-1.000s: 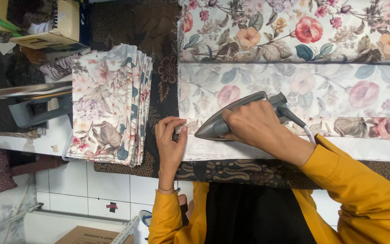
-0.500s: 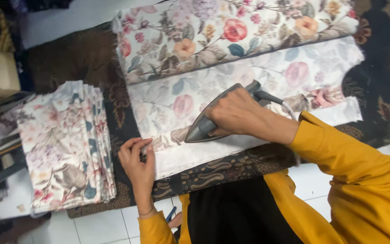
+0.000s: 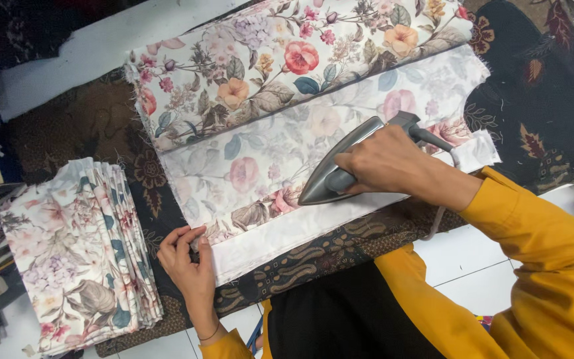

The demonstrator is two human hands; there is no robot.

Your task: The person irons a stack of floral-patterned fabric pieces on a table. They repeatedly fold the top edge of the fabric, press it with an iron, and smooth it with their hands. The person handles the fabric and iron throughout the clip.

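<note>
Iron (image 3: 340, 169) sits at centre of view, grey and wedge-shaped, its pointed nose aimed toward eight o'clock, soleplate flat on the floral fabric (image 3: 260, 119). Right hand (image 3: 386, 163) is wrapped tight around its handle, fingers curled closed, a grey cord leaving the heel toward three o'clock. The cloth shows its bright printed side along the top and its paler reverse folded over below, with a plain white band (image 3: 287, 233) along the near edge, just under the iron's nose. At eight o'clock from the iron, the left hand (image 3: 187, 256) pinches the corner of that folded hem, fingertips pressed together on the cloth. Under it all lies a dark brown patterned cover (image 3: 121, 126) on the tabletop. Further out, at eight o'clock, a stack of folded floral pieces (image 3: 78, 259) rests by the edge. Compared with a second ago, the iron has slid rightward along the hem, well away from the left hand, which then lay just beside its tip, and the view has tilted.
</note>
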